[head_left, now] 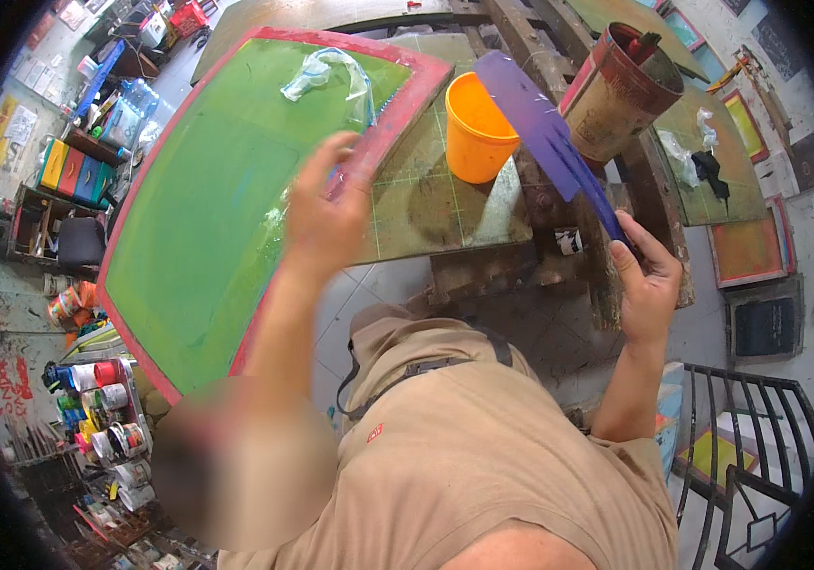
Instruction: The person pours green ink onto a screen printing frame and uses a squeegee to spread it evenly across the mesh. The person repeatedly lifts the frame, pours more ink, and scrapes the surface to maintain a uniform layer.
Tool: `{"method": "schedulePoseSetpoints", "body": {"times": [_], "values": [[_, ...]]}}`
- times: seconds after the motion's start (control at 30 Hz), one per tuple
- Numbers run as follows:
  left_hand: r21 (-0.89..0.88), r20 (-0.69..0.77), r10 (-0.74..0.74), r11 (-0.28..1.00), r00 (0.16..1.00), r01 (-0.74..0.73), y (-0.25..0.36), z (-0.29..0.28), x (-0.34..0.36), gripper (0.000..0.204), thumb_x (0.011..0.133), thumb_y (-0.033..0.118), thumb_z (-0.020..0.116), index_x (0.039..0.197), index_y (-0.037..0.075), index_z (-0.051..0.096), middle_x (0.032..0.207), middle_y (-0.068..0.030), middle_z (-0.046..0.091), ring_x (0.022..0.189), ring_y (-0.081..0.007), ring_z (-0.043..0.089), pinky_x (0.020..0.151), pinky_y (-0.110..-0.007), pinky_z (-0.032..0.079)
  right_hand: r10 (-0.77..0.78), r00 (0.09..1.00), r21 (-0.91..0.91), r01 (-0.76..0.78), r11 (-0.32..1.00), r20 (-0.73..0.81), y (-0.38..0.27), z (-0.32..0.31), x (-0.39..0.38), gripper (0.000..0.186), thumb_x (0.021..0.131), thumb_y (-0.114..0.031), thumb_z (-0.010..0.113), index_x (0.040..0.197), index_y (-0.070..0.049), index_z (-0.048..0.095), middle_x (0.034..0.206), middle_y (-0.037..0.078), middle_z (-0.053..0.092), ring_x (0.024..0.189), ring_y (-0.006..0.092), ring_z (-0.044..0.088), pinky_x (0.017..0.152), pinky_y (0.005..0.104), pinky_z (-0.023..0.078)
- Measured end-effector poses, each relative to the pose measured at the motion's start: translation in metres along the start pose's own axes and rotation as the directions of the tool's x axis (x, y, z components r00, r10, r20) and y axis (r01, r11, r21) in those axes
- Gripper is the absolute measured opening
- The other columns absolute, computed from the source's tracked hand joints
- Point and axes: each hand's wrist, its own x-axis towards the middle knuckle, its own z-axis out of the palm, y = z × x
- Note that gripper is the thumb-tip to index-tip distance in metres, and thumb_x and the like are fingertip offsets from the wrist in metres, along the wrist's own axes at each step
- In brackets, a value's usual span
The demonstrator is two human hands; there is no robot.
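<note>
My left hand [323,214], blurred, has bent fingers at the pink-red border [416,90] of a large green screen [198,218]; I cannot tell whether it grips anything. A crumpled clear plastic strip [321,66] with pale smears lies on the screen's upper part. My right hand [646,280] is closed on the handle of a flat purple scraper [530,119], its blade raised beside an orange bucket [478,147]. The bucket stands on a gridded green board [397,218].
A stained can [616,114] holding tools stands on a wooden frame [663,214]. Rags [711,176] lie on a board at right. Shelves of paint pots [117,427] line the lower left. A black metal rack [739,399] stands at lower right.
</note>
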Motion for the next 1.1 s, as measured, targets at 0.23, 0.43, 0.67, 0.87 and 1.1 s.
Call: {"method": "schedulePoseSetpoints", "body": {"times": [0.23,0.43,0.67,0.87,1.1], "values": [[0.191,0.25,-0.336,0.936,0.908,0.294,-0.066,-0.038,0.114,0.048,0.082,0.04,0.072,0.101,-0.003,0.067,0.094,-0.0118,0.069,0.078,-0.0167,0.064,0.067,-0.032,0.05,-0.026,0.996,-0.076,0.032,0.997,0.08,-0.003,0.031,-0.009,0.029,0.082,-0.001,0.07,0.111,0.001,0.067,0.101,0.009,0.067,0.094,0.0149,0.06,0.085,0.0258,0.045],[0.32,0.377,-0.345,0.919,0.859,0.229,-0.104,0.002,0.163,0.045,0.077,0.042,0.076,0.093,-0.001,0.071,0.08,-0.0063,0.067,0.069,-0.0133,0.057,0.064,-0.028,0.048,0.001,0.998,-0.1,0.005,0.995,0.062,-0.005,0.07,-0.011,0.028,0.082,0.001,0.069,0.11,0.001,0.067,0.088,0.007,0.064,0.081,0.0135,0.058,0.074,0.0243,0.045],[0.119,0.456,-0.189,0.981,0.87,0.151,-0.103,0.004,0.166,0.017,0.082,0.017,0.073,0.089,0.002,0.071,0.078,-0.0038,0.067,0.07,-0.0107,0.058,0.064,-0.027,0.047,0.078,0.991,-0.299,-0.043,0.953,0.106,0.001,0.115,-0.011,0.027,0.079,-0.002,0.07,0.106,0.001,0.067,0.074,0.011,0.06,0.065,0.0171,0.056,0.061,0.0281,0.044],[-0.065,0.444,0.09,0.996,0.892,-0.068,-0.121,0.0,0.161,0.01,0.082,0.011,0.071,0.087,0.002,0.071,0.08,-0.0042,0.069,0.074,-0.0106,0.061,0.069,-0.027,0.048,0.146,0.978,-0.455,-0.064,0.888,0.147,-0.006,0.137,-0.004,0.027,0.08,-0.005,0.069,0.107,-0.001,0.067,0.076,0.014,0.061,0.064,0.0234,0.058,0.061,0.0311,0.045],[-0.166,0.422,0.284,0.958,0.861,-0.234,-0.131,-0.001,0.165,0.01,0.081,0.009,0.07,0.087,0.001,0.07,0.085,-0.0065,0.071,0.079,-0.014,0.064,0.074,-0.028,0.049,0.154,0.964,-0.562,-0.005,0.827,0.218,-0.029,0.141,0.006,0.026,0.083,-0.004,0.066,0.109,0.002,0.066,0.074,0.015,0.059,0.062,0.0218,0.055,0.061,0.0295,0.044]]}}
